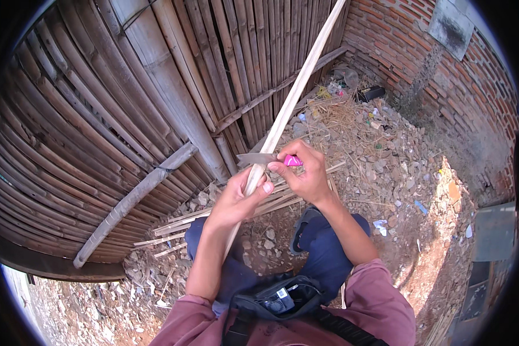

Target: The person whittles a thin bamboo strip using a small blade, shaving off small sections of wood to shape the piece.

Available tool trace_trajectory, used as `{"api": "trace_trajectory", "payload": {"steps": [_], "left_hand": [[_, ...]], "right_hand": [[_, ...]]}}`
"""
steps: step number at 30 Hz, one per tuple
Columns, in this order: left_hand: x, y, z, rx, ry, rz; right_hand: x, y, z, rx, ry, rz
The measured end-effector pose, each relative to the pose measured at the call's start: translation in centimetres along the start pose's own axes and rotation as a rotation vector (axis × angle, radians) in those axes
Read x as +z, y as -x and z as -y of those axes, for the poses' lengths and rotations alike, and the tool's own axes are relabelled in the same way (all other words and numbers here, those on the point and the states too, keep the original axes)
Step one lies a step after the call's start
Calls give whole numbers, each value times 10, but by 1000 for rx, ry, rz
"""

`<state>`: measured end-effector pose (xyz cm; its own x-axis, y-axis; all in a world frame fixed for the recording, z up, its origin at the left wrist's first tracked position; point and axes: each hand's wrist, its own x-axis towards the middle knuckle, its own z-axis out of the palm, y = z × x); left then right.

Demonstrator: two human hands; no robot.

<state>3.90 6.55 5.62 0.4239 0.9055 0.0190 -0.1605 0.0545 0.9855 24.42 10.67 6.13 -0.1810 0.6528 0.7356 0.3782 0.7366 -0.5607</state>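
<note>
A long, pale bamboo strip [288, 106] runs from my lap up past the top of the view, tilted to the right. Near its lower part my left hand [245, 196] is wrapped around it, thumb on top. My right hand [304, 173] grips a knife by its pink handle [293, 160]. The knife's blade [256, 158] lies across the strip just above my left hand, its tip pointing left. Most of the handle is hidden in my right hand.
Several cut strips [278, 198] lie on the rubble ground beyond my knees. A bamboo wall [86, 127] with a slanting pole [131, 202] stands at the left. A brick wall [473, 98] closes the right. A black bag [277, 294] sits at my waist.
</note>
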Motion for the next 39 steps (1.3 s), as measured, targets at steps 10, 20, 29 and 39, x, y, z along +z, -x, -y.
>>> {"api": "trace_trajectory", "payload": {"steps": [10, 20, 29, 39], "left_hand": [[4, 0, 1, -11, -146, -175], [-13, 0, 4, 47, -200, -281], [-16, 0, 8, 67, -186, -286], [-9, 1, 0, 77, -250, -300]], "right_hand": [[0, 2, 7, 170, -32, -36], [-12, -5, -1, 1, 51, -46], [2, -1, 1, 15, 59, -16], [11, 0, 0, -4, 28, -82]]}}
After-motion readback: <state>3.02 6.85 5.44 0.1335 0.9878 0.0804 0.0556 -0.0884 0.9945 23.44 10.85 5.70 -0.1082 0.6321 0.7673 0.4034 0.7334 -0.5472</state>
